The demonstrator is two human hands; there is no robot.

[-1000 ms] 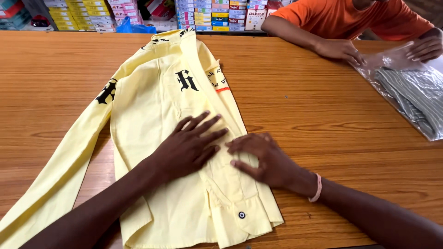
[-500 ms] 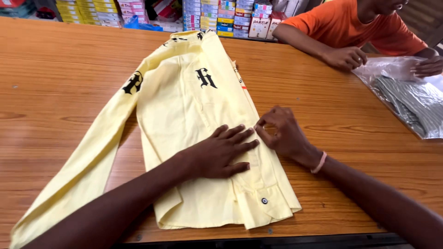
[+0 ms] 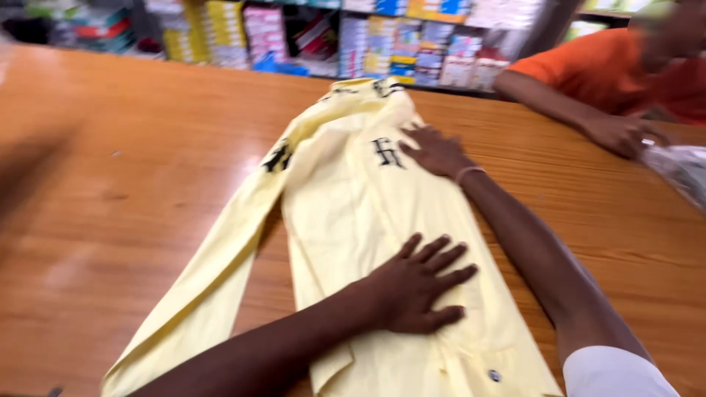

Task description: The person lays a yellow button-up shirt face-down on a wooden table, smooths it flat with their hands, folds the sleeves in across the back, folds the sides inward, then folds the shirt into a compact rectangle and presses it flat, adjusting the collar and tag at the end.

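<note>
A pale yellow shirt (image 3: 353, 242) is laid lengthwise on the wooden tabletop (image 3: 132, 220), its collar toward the upper middle of the frame and its hem at the lower edge. One long sleeve (image 3: 213, 294) is stretched out toward the lower left. The left hand (image 3: 419, 283) is pressed flat on the lower body of the shirt, fingers spread. The right hand (image 3: 435, 151) is laid open near the chest, just right of a black printed emblem (image 3: 386, 152); a thin bracelet (image 3: 468, 172) is seen at its wrist. Neither hand is closed around anything.

At the upper right, a co-worker in an orange top (image 3: 588, 70) is seen with a hand (image 3: 621, 134) resting on the tabletop beside a clear plastic bag (image 3: 680, 169). Shelves of stacked boxes (image 3: 368, 37) fill the background.

Several things could probably go wrong. The cloth could be dragged into wrinkles if the right hand is slid while the left is pressing hard. The folded side could spring open if pressure is released unevenly. The loose sleeve could be caught under the forearm and pulled askew.

Compared with half a second earlier, the right hand has been moved from the shirt's right edge near the middle up to the chest, beside the emblem. The left hand has remained flat on the lower part. The view has been shifted and blurred, so the shirt appears nearer and more centred.
</note>
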